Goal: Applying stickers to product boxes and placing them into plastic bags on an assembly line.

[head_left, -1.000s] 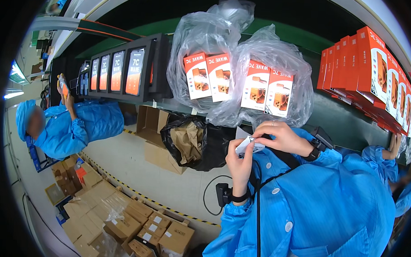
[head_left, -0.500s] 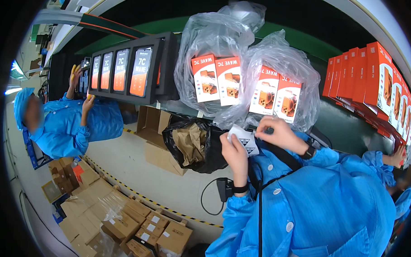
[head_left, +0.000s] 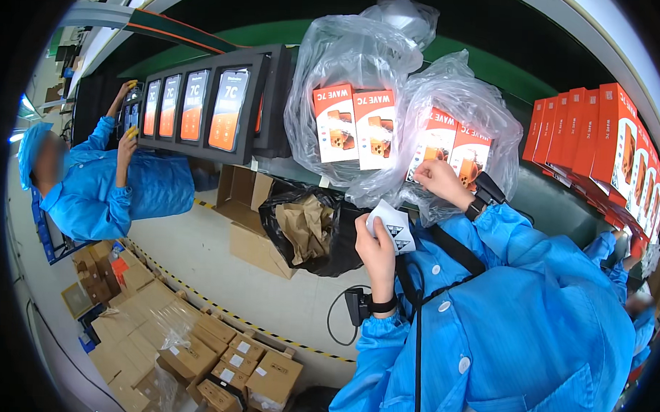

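White folded paper sheet (head_left: 392, 228) with black triangle marks sits pinched in left hand (head_left: 376, 247), fingers closed on its lower edge, held just below the bagged boxes. Right hand (head_left: 434, 179) is curled, fingertips gripping the clear crinkled plastic bag (head_left: 450, 108) around two orange-and-white cartons (head_left: 459, 154) on the green conveyor belt (head_left: 523, 75). Second clear bag (head_left: 350, 54) with two more cartons just left of it. Row of orange boxes (head_left: 601, 135) to the right. Black bin bag (head_left: 311, 227) with brown paper below. Co-worker in blue coat (head_left: 120, 191) far left, reaching to black trays (head_left: 210, 104).
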